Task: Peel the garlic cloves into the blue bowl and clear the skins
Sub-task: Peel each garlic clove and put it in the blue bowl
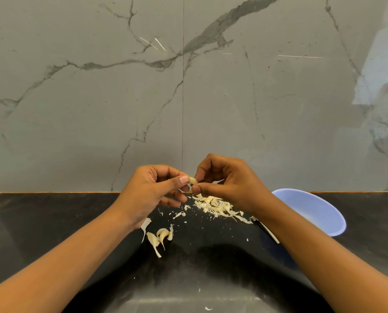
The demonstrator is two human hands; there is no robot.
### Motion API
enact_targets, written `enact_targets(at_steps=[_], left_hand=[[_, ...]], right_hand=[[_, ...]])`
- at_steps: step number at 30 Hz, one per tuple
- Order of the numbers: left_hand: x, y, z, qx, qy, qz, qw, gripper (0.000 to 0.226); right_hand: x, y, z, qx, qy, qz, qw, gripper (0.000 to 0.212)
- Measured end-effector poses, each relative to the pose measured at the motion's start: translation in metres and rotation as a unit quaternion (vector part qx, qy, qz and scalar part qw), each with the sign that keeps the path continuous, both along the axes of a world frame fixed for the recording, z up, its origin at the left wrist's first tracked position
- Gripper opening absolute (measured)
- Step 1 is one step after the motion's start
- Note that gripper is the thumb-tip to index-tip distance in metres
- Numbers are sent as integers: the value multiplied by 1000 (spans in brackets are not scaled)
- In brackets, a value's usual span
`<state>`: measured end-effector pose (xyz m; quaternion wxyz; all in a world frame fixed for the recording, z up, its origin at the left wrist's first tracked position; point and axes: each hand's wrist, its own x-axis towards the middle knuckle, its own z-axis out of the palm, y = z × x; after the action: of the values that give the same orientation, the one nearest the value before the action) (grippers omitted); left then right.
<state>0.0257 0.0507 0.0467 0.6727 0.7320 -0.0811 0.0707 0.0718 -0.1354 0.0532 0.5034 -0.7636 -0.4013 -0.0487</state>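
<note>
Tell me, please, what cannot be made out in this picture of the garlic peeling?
Blue bowl, head view: the right forearm covers its near left side, so its contents cannot be judged.
Garlic clove: small, pinched between left hand and right hand; remaining skin unclear.
Pale stick: mostly under that forearm; unidentifiable.

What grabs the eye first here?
Two hands meet at centre frame: the left hand and right hand both pinch one small garlic clove. Just below them a pale pile of skins litters the black counter, with a few loose cloves near the left wrist. The blue bowl sits at right, partly behind the right forearm.
</note>
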Motion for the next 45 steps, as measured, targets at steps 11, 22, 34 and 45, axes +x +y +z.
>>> enact_targets(at_steps=[11, 22, 34, 45], left_hand=[[1, 1, 0, -10, 9, 12, 1000, 24], [0, 0, 2, -6, 34, -4, 999, 20], [1, 0, 0, -12, -2, 49, 999, 8], [-1, -3, -2, -2, -24, 54, 998, 7]], right_hand=[[2, -3, 3, -14, -2, -2, 1000, 24], [1, -1, 0, 3, 2, 2, 1000, 18], [3, 0, -1, -11, 8, -44, 999, 10], [0, 7, -6, -63, -113, -126, 983, 6]])
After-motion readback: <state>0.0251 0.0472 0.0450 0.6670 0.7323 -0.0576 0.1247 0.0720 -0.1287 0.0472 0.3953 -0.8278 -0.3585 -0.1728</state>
